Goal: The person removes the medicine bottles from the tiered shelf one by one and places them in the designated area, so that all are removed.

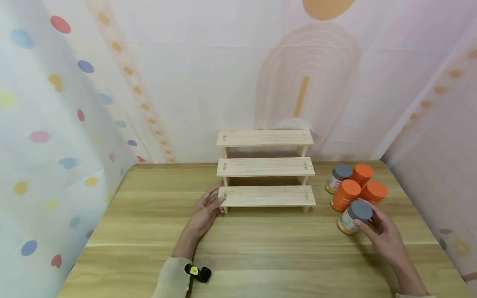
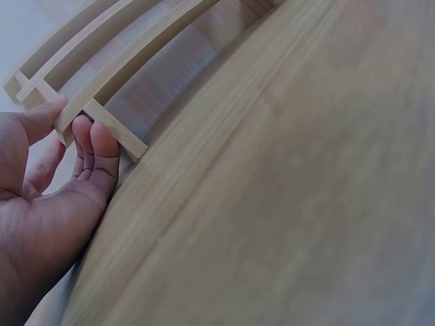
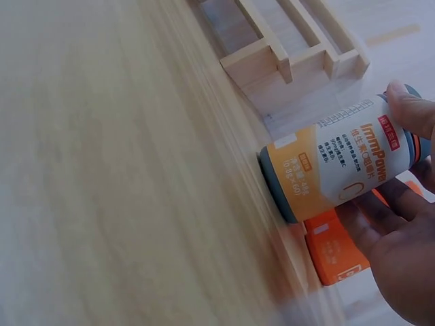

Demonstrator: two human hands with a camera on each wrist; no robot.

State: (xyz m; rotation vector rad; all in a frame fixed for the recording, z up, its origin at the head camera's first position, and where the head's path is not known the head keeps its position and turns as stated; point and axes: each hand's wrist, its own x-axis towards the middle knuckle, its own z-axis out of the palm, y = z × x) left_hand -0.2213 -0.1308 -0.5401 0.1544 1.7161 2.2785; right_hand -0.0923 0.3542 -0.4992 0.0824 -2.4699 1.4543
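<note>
A three-step wooden display shelf [image 1: 266, 195] stands at the back of the table. My left hand [image 1: 205, 212] pinches the left end of its lowest step, thumb above and fingertips below the board, as the left wrist view shows. At the right, my right hand [image 1: 384, 234] holds a supplement bottle [image 3: 340, 159] with a grey lid and a white-and-orange label. In the right wrist view the thumb lies near the lid and the fingers go round the far side. The bottle is upright; whether its base touches the table I cannot tell.
Behind the held bottle stand three orange bottles [image 1: 345, 195] and another grey-lidded bottle [image 1: 338, 178], close together. A patterned cloth [image 1: 193, 91] hangs behind and beside the wooden table [image 1: 261, 252]. A black strap device [image 1: 197, 272] sits on the left wrist.
</note>
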